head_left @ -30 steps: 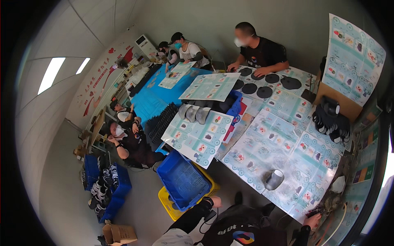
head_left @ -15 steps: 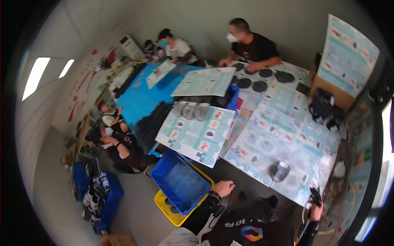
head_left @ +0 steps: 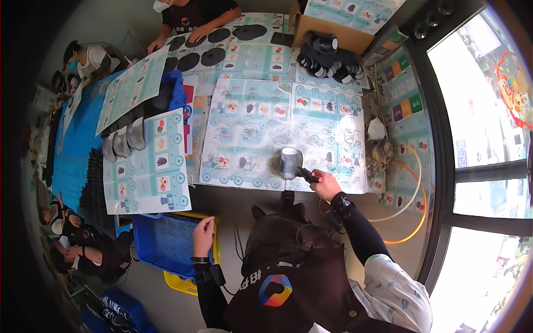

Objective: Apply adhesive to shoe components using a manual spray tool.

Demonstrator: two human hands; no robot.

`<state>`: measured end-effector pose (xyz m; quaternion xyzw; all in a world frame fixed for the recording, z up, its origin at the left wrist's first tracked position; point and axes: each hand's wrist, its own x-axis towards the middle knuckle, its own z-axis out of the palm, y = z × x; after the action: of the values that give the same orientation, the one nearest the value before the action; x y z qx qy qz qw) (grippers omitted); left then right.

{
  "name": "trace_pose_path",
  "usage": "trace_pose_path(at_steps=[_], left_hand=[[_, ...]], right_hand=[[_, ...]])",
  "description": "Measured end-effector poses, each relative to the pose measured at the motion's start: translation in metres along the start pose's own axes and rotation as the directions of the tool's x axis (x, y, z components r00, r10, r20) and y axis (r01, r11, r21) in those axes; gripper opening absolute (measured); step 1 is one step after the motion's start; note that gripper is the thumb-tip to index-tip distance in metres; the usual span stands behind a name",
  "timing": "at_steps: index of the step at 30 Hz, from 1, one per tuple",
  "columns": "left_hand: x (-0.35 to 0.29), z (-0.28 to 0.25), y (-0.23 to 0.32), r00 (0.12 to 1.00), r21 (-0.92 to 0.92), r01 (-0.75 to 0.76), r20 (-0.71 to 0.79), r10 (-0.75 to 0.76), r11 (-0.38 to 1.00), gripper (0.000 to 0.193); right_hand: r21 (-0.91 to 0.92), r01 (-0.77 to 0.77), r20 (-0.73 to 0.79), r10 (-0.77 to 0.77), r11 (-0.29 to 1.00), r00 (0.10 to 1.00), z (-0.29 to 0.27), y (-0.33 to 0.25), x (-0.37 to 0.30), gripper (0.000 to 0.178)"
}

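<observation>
My right hand [head_left: 326,187] is closed round a black gun-shaped tool [head_left: 305,175] with red ends; its exact kind is not clear. The front of the tool is at the lower right of a dark grey cup-shaped piece [head_left: 290,164] with a pale round top. That piece stands near the front edge of the paper-covered table [head_left: 244,130]; whether the tool touches it I cannot tell. My left hand [head_left: 204,236] is off the table, fingers loosely curled in, with nothing visible in it. It is next to a blue plastic basket [head_left: 166,244].
Several grey curved pieces [head_left: 123,141] lie on a printed sheet at left. Black flat pieces [head_left: 214,56] lie before a co-worker [head_left: 202,16] at the back. Dark pieces [head_left: 327,64] are heaped by a cardboard box [head_left: 333,33]. An orange hose [head_left: 419,216] loops at right.
The view has swung to the right. My right hand has brought the black tool from the table's right corner to the cup-shaped piece. My left hand stays near the basket.
</observation>
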<state>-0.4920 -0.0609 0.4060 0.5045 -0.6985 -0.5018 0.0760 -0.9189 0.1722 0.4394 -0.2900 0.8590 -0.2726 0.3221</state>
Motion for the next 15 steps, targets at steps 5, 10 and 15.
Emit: trace_pose_path(at_steps=[5,10,15], left_hand=[[-0.017,0.003,-0.001,0.995,-0.038,0.092,-0.040,-0.094,0.995,0.023],[-0.018,0.013,-0.004,0.990,-0.065,0.135,-0.031,-0.137,0.989,0.023],[-0.011,0.020,0.005,0.988,-0.124,0.150,-0.002,-0.152,0.981,0.024]], right_hand=[[0.045,-0.083,-0.031,0.085,0.996,0.996,0.003,0.005,0.026,0.027],[0.019,0.057,0.061,-0.058,0.998,0.996,-0.001,-0.002,0.037,0.025],[-0.035,0.124,0.104,-0.119,0.992,0.987,-0.003,-0.001,0.049,0.023]])
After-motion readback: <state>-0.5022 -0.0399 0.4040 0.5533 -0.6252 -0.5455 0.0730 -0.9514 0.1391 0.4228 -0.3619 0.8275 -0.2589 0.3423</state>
